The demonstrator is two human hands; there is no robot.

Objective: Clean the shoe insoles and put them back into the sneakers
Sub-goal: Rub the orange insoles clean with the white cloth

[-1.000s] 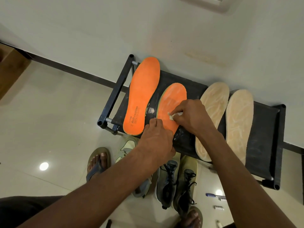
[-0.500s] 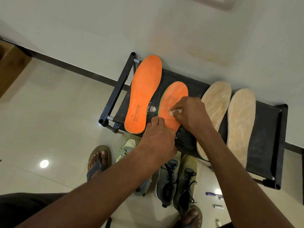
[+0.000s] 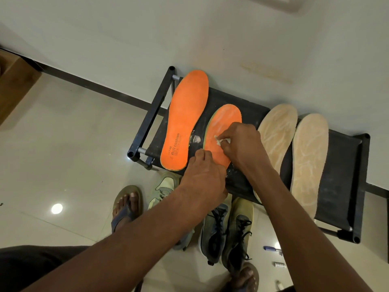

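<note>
The insole is pinned at its heel by the left hand so it stays put while a white wad, pinched in the right hand, is rubbed over it.

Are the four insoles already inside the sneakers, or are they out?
Out. Both orange insoles and both beige insoles lie flat on the black rack; the sneakers stand on the floor below.
</note>
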